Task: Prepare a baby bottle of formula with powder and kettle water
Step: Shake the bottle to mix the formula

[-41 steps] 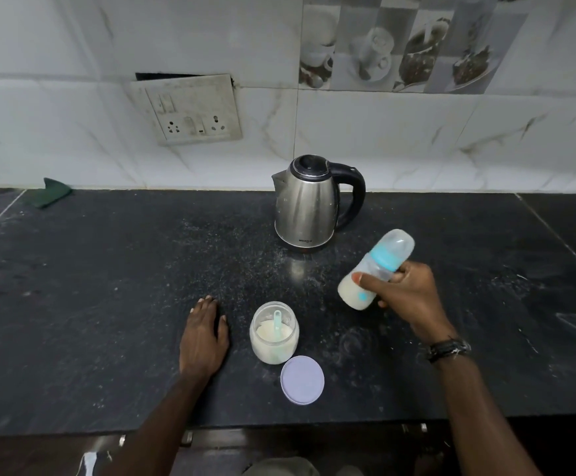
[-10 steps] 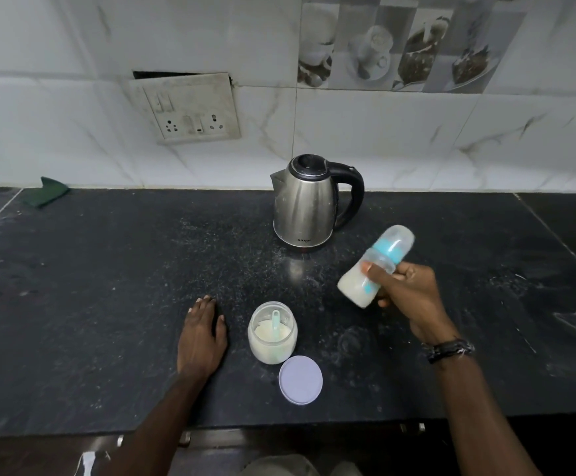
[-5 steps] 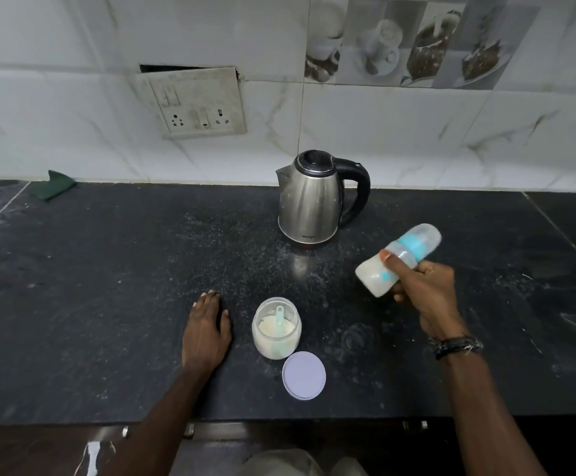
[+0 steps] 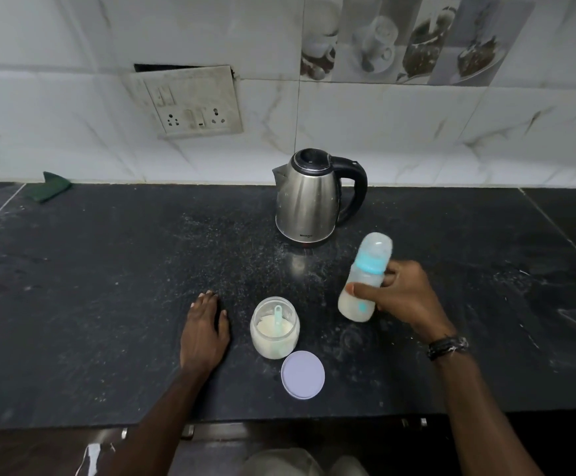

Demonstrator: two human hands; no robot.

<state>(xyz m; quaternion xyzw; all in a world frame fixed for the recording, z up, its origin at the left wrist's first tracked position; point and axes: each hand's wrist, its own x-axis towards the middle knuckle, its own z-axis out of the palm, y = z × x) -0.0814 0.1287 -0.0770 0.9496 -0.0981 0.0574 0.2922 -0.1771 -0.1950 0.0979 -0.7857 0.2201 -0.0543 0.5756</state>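
1. The right hand (image 4: 403, 297) holds the capped bottle (image 4: 363, 280) above the counter (image 4: 108, 304), fingers clamped round its middle.
2. Left hand (image 4: 204, 331) rests flat, fingers together, empty.
3. The bottle looks light, smooth plastic; gripping mid-body seems best.

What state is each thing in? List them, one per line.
Baby bottle: capped, milky liquid inside, held off the counter, nearly upright.
Right hand: fingers closed around the bottle.
Left hand: flat on the counter, empty.
Powder jar: open, scoop inside.
Jar lid: off, lying flat.
Kettle: lid shut, upright.
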